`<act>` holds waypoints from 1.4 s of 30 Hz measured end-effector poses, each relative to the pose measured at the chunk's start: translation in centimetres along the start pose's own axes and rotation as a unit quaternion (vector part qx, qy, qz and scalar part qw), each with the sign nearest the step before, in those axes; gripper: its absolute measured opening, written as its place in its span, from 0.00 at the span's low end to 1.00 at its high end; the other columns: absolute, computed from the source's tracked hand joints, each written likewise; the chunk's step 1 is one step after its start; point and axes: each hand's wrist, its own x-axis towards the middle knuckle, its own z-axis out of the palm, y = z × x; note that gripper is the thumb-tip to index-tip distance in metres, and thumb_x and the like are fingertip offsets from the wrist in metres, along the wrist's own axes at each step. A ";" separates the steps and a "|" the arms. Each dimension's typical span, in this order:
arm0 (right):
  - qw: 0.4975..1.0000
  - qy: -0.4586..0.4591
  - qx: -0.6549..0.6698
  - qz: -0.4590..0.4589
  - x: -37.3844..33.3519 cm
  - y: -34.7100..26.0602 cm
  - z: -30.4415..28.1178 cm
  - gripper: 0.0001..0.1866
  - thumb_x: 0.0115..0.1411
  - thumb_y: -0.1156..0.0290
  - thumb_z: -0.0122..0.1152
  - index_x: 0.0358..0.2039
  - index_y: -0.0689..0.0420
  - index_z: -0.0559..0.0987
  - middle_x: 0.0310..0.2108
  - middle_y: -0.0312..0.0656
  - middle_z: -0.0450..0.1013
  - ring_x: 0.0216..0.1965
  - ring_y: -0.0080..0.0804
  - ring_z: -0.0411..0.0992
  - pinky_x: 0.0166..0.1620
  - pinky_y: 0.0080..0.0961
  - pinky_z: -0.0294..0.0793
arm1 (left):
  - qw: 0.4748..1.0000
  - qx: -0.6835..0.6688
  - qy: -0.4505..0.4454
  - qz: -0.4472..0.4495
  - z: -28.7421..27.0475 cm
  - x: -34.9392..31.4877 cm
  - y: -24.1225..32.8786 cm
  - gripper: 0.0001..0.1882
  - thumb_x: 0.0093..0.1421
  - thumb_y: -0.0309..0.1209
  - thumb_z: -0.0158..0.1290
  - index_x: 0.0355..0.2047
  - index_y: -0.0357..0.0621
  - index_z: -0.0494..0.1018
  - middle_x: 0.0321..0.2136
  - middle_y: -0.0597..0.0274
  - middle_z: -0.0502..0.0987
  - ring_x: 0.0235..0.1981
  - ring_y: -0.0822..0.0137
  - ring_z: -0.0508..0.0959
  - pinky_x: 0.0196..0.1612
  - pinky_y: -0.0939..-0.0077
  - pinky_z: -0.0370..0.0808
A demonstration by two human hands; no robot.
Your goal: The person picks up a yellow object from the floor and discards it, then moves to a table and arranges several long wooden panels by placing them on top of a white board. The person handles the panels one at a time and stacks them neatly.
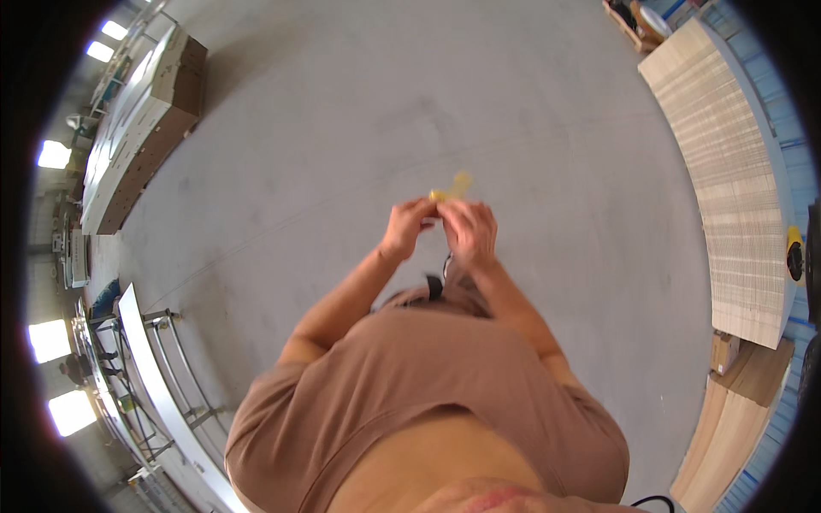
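Observation:
In front of my body, both hands meet at the fingertips. My left hand (pixel 407 227) is closed, with thumb and fingers pinched at a small yellow thing (pixel 436 195). From the other side my right hand (pixel 469 231) closes on the same piece, its fingers curled and slightly smeared by motion. A pale yellow, see-through strip (pixel 462 182) sticks out beyond the right fingertips and is blurred. What kind of thing it is cannot be made out, since the fingers cover part of it.
Grey concrete floor (pixel 410 94) spreads ahead. Tall stacks of pale boards (pixel 723 171) line the right, with a small cardboard box (pixel 724 352) and wooden planks nearer. Long cartons (pixel 154 128) lie at far left. A metal-framed bench with a white panel (pixel 158 376) stands nearer left; a person (pixel 79 368) is beyond it.

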 end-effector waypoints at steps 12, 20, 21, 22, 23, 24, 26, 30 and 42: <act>0.974 -0.007 0.200 0.105 13.6 15.1 -1.7 0.12 0.53 0.80 0.65 0.40 0.62 0.78 0.43 0.46 0.77 0.42 0.46 0.75 0.43 0.36 0.77 | 0.995 -0.081 -0.053 -0.035 9.0 16.5 8.8 0.12 0.64 0.33 0.55 0.41 0.37 0.76 0.35 0.63 0.79 0.36 0.74 0.77 0.39 0.80 0.72; 0.872 -0.034 0.276 0.404 21.5 31.2 2.2 0.14 0.58 0.68 0.65 0.41 0.63 0.80 0.37 0.41 0.79 0.37 0.28 0.76 0.41 0.27 0.75 | 0.987 0.048 -0.149 0.029 13.6 35.4 12.0 0.12 0.64 0.32 0.56 0.42 0.36 0.78 0.36 0.66 0.80 0.37 0.76 0.75 0.42 0.79 0.71; 0.861 -0.003 0.293 0.415 21.3 31.5 2.4 0.14 0.59 0.69 0.64 0.42 0.64 0.80 0.36 0.41 0.79 0.35 0.26 0.76 0.40 0.24 0.75 | 0.983 0.064 -0.167 0.045 13.6 36.1 11.9 0.12 0.63 0.31 0.57 0.42 0.36 0.78 0.36 0.66 0.80 0.37 0.76 0.74 0.42 0.79 0.71; 0.846 -0.004 0.287 0.449 21.0 31.9 2.4 0.14 0.59 0.70 0.64 0.42 0.65 0.79 0.36 0.41 0.79 0.36 0.26 0.76 0.40 0.24 0.75 | 0.977 0.054 -0.195 0.067 14.0 36.8 11.8 0.11 0.62 0.30 0.58 0.42 0.36 0.79 0.36 0.66 0.80 0.36 0.76 0.74 0.42 0.79 0.71; 0.819 -0.007 0.290 0.495 20.7 32.0 2.4 0.13 0.59 0.70 0.64 0.42 0.65 0.79 0.36 0.41 0.79 0.36 0.26 0.76 0.40 0.24 0.75 | 0.977 0.100 -0.182 0.047 14.3 36.9 11.5 0.11 0.62 0.29 0.57 0.44 0.38 0.79 0.36 0.65 0.81 0.39 0.76 0.75 0.43 0.77 0.72; 0.831 0.019 0.286 0.476 20.9 32.8 2.3 0.13 0.59 0.71 0.64 0.42 0.65 0.79 0.36 0.41 0.79 0.37 0.26 0.76 0.41 0.24 0.75 | 0.963 0.167 -0.184 0.100 15.0 38.0 11.8 0.13 0.62 0.29 0.58 0.46 0.38 0.78 0.39 0.62 0.80 0.41 0.74 0.75 0.43 0.76 0.73; 0.836 0.061 0.280 0.468 22.2 36.2 2.0 0.13 0.60 0.72 0.63 0.43 0.65 0.79 0.36 0.42 0.79 0.37 0.26 0.76 0.41 0.23 0.76 | 0.935 0.263 -0.185 0.149 17.7 41.5 13.1 0.16 0.61 0.29 0.59 0.49 0.39 0.77 0.45 0.58 0.77 0.43 0.72 0.74 0.45 0.75 0.74; 0.865 0.134 0.232 0.425 28.3 47.6 2.3 0.15 0.60 0.71 0.63 0.46 0.64 0.77 0.37 0.42 0.79 0.38 0.26 0.77 0.43 0.24 0.77 | 0.916 0.300 -0.155 0.216 25.6 52.6 17.1 0.21 0.60 0.29 0.61 0.54 0.42 0.75 0.49 0.55 0.75 0.45 0.69 0.75 0.42 0.74 0.76; 0.820 0.026 0.382 0.426 37.0 60.6 2.5 0.20 0.61 0.73 0.61 0.51 0.68 0.72 0.40 0.44 0.76 0.39 0.27 0.75 0.45 0.24 0.76 | 0.979 0.030 -0.203 0.007 29.7 64.3 21.9 0.09 0.65 0.28 0.54 0.43 0.36 0.74 0.38 0.61 0.79 0.38 0.72 0.78 0.42 0.77 0.74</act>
